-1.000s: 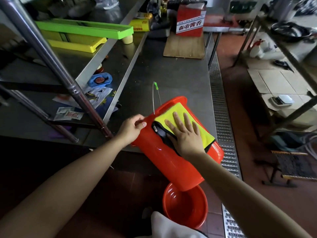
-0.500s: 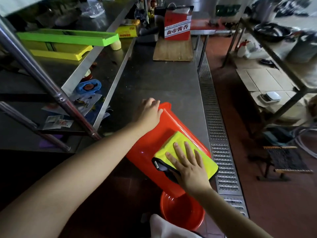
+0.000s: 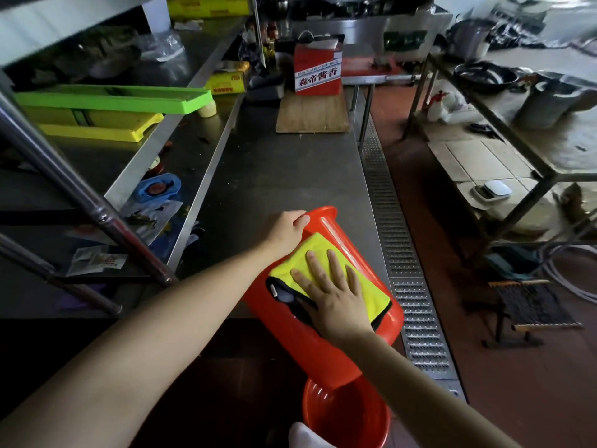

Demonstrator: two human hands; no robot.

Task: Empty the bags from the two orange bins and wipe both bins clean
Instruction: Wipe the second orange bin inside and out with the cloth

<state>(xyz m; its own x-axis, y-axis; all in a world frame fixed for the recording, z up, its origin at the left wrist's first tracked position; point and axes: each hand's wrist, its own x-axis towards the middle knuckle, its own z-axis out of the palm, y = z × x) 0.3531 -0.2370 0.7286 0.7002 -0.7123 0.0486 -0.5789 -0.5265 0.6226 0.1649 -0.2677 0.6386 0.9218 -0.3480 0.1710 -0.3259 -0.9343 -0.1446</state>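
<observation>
Nearest the viewer, low in the frame, an orange bin (image 3: 345,415) stands upright on the dark floor, its open mouth facing up. Just above it, a second orange bin (image 3: 300,337) lies tilted on its side over the near edge of a steel counter (image 3: 284,176), its base overhanging the floor bin. The right hand (image 3: 332,295) lies flat on this bin's upper side, fingers spread, pressing a yellow cloth (image 3: 371,289) with a black edge against it. The left hand (image 3: 284,232) holds the bin's far rim, fingers curled over the lip. Farther along the counter sit a wooden board (image 3: 311,116) and a red carton (image 3: 318,71). To the left, a shelf holds a green tray (image 3: 109,98)
</observation>
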